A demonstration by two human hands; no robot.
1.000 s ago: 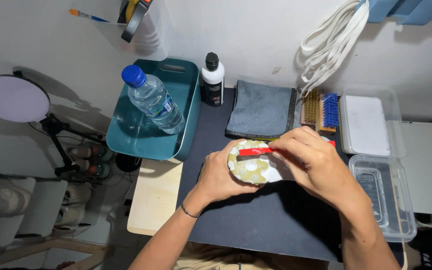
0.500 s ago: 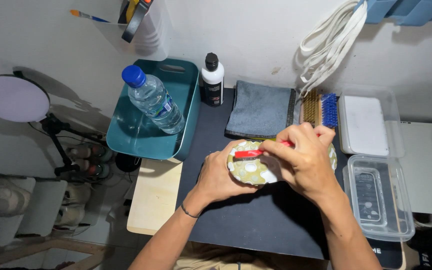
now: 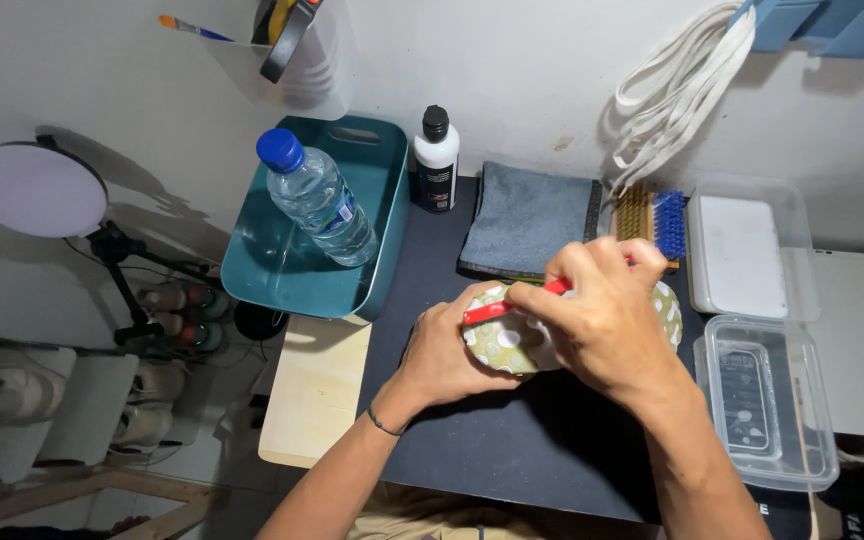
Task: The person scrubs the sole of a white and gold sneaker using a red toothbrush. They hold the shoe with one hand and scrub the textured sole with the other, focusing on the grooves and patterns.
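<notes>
A: Top of the mat first: a white bottle with a black cap and a dark label panel stands against the wall, just right of the teal tub.

B: And lying in that tub, a clear water bottle, blue cap pointing up-left, a blue band of label round its middle.

A: Right side now. A clear plastic box with a white block inside, and below it a clear lid or tray with a dark printed rectangle showing through.

B: Between bottle and box, a folded grey cloth, then two brushes side by side, one with tan bristles, one with blue.

A: Down to the action, centre of the black mat. The left hand cups a pale green shoe with white blotches, fingers wrapped round its near end, gripping firmly.

B: It's lifted a little off the mat by the look of it, though I can't be sure. The far end peeks out at the right, same green and white pattern.

A: The right hand sits on top, fingers curled tight round a red-handled tool; the red handle pokes out to the left across the shoe.

B: Its working end is hidden under the knuckles, so what kind of tool it is, I can't tell.

A: White laces hang in loops on the wall above.
</notes>
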